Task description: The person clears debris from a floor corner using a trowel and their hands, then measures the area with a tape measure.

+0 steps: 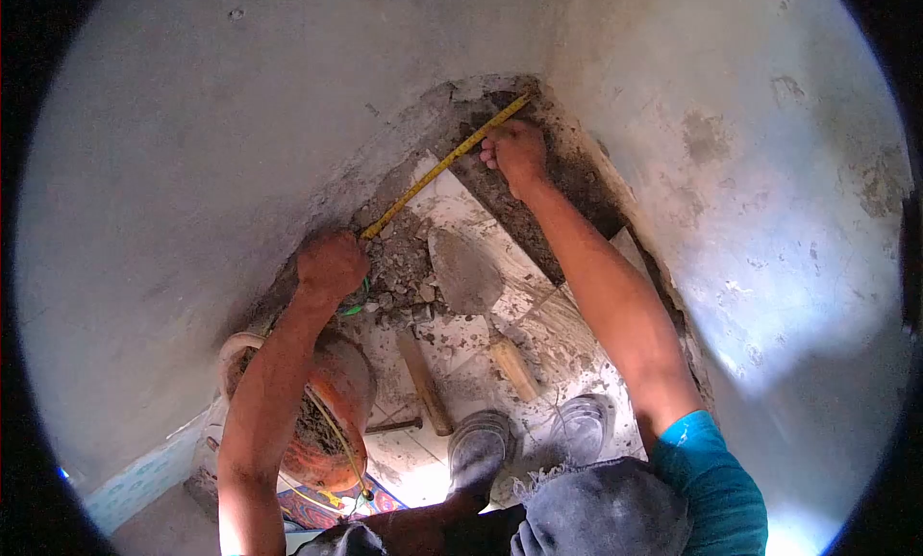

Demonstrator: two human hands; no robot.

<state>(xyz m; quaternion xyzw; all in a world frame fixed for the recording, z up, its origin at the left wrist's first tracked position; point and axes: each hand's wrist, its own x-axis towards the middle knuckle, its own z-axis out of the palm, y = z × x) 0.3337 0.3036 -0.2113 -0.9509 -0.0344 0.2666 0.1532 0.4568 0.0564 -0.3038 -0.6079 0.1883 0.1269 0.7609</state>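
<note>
A yellow tape measure (444,164) is stretched slantwise along the foot of the left wall, its far end in the corner. My left hand (332,265) is closed around its near end; the case is mostly hidden, and a green loop (356,301) shows below the fist. Near the corner, my right hand (517,154) has its fingers curled at the blade, closed on it close to the tip. Under the tape lie rubble (396,263) and a pale tile (452,202). A trowel (465,272) with a wooden handle rests between my arms.
An orange bucket (336,402) with dirt on it stands beside my left forearm. A wooden handle (423,383) and a rusty metal rod (394,425) lie on the tiled floor by my boots (481,450). Bare soil (586,195) runs along the right wall (731,219).
</note>
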